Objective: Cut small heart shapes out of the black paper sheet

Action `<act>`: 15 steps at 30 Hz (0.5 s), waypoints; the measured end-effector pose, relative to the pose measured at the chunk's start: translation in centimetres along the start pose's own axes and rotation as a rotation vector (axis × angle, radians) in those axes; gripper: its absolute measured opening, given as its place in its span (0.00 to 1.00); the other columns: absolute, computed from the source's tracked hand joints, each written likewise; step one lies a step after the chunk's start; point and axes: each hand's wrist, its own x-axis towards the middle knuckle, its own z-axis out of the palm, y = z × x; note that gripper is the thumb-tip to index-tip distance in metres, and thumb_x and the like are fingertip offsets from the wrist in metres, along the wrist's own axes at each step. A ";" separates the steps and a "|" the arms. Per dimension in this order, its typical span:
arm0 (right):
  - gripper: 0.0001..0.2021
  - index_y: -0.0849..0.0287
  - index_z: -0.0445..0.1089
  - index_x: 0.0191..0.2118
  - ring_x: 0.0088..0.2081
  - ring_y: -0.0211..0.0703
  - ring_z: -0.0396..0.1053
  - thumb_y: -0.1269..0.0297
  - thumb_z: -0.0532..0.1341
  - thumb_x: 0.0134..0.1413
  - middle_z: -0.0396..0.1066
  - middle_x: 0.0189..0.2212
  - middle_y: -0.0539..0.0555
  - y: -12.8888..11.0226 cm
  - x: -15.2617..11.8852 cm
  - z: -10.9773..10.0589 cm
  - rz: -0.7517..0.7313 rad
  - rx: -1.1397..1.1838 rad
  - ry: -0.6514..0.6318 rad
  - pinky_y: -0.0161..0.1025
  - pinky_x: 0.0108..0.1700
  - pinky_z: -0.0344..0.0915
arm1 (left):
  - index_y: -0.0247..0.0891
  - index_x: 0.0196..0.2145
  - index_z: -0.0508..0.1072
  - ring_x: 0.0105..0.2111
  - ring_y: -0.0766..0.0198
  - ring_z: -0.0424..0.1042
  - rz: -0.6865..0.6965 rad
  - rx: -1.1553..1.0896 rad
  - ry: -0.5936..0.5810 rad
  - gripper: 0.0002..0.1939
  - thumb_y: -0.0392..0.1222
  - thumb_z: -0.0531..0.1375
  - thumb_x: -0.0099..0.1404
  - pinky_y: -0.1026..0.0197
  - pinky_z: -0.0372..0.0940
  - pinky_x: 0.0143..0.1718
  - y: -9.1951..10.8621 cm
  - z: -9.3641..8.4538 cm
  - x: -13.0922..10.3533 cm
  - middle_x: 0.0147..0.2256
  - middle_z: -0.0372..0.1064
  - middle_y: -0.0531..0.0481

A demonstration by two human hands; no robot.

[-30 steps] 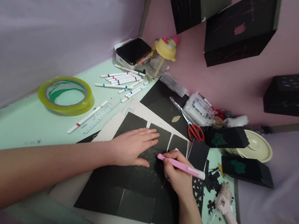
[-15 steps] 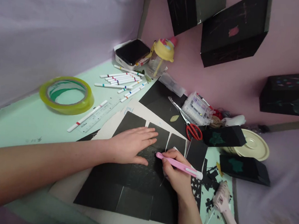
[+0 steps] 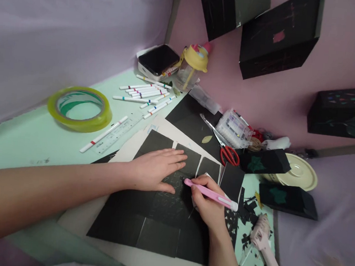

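On the table lies a black card sheet (image 3: 122, 223) with flaps cut along its far edge and faint marks in its middle. My left hand (image 3: 158, 170) rests flat on it, fingers spread. Beside it, my right hand (image 3: 210, 198) is closed round a slim pink pen-shaped tool (image 3: 206, 190) with a white end. One end points left over the marked area; the white end points right. Whether it has a blade or a writing tip I cannot tell. Pale card (image 3: 162, 125) lies beneath the black sheet.
Yellow tape (image 3: 99, 122), a ruler (image 3: 118, 136) and white markers (image 3: 146, 92) lie left and behind. Red-handled scissors (image 3: 230, 155) and a glue gun (image 3: 264, 244) lie right, near black scraps. A bottle (image 3: 191, 68) stands behind. Black boxes (image 3: 280, 38) are on the pink wall.
The view has shifted slightly. My left hand stays flat on the black card, and my right hand keeps hold of the pink tool at nearly the same spot.
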 end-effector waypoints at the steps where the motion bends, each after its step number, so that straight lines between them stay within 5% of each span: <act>1: 0.04 0.56 0.70 0.31 0.29 0.39 0.68 0.71 0.61 0.54 0.70 0.28 0.49 0.0 0.0 0.0 0.005 -0.009 0.003 0.36 0.33 0.63 | 0.33 0.62 0.60 0.67 0.54 0.44 0.003 0.000 0.004 0.39 0.62 0.59 0.63 0.53 0.41 0.66 0.0 0.0 0.0 0.66 0.49 0.41; 15: 0.03 0.56 0.71 0.33 0.32 0.40 0.68 0.70 0.61 0.56 0.71 0.30 0.50 -0.2 0.2 0.1 -0.015 0.057 -0.014 0.37 0.35 0.64 | 0.34 0.61 0.60 0.66 0.53 0.47 0.007 -0.015 0.038 0.38 0.59 0.62 0.61 0.52 0.45 0.65 0.2 -0.3 -0.1 0.65 0.51 0.40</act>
